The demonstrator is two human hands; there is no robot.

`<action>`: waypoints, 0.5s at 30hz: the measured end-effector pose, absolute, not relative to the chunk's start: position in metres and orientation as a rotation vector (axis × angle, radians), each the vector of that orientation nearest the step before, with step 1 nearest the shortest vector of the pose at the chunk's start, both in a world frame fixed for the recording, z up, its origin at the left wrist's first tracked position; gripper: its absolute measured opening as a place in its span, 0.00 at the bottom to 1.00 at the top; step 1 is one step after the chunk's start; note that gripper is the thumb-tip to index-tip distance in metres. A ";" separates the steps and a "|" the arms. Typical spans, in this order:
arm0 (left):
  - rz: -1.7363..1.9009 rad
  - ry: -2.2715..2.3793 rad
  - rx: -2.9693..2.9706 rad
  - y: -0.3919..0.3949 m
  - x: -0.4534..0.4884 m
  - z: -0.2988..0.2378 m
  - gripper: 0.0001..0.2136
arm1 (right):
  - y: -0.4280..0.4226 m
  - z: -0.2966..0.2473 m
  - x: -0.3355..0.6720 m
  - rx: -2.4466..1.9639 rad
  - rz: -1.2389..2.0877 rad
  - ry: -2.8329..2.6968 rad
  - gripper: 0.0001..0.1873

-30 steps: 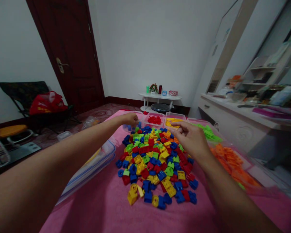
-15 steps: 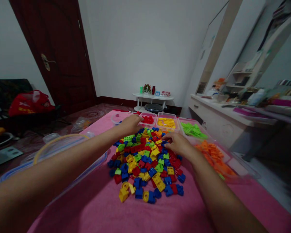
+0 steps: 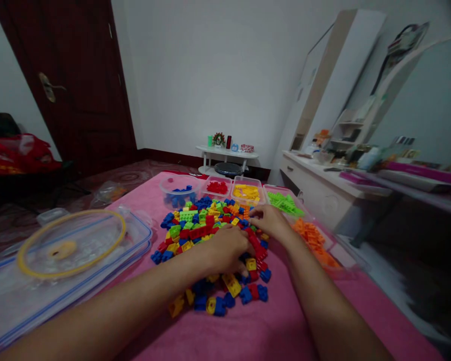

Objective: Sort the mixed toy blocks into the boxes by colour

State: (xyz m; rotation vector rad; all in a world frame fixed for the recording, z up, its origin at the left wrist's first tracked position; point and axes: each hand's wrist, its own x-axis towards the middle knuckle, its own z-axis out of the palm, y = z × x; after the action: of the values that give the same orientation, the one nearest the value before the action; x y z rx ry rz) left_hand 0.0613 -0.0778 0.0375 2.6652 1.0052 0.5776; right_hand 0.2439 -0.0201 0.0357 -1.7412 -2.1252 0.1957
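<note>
Now my left hand has swung from eleven o'clock onto the blocks, joining the right hand at two; I can't tell either's grip.

The tabletop was pink, its heaped bricks red, yellow, blue, green and orange. Separately I saw blue pieces, red pieces, yellow pieces, lime-green pieces and orange pieces. The round lid was rimmed in yellow; the door was dark reddish-brown.
</note>
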 end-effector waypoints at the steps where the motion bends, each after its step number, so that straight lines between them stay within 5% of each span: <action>1: 0.501 0.937 2.732 -0.073 0.060 0.037 0.12 | -0.021 0.040 0.246 -1.710 0.222 -2.158 0.11; 9: 0.579 1.365 2.728 -0.031 0.035 0.032 0.10 | -0.042 0.061 0.236 -1.716 0.365 -2.455 0.15; 15: 0.655 1.507 2.676 -0.027 0.026 0.032 0.09 | -0.044 0.035 0.208 -1.798 0.100 -2.413 0.25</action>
State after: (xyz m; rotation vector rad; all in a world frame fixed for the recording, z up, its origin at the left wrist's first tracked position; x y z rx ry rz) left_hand 0.0261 -0.0274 0.0315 2.6763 1.5073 0.6550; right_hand 0.2079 -0.0438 0.0352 -1.7984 -2.4127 0.1003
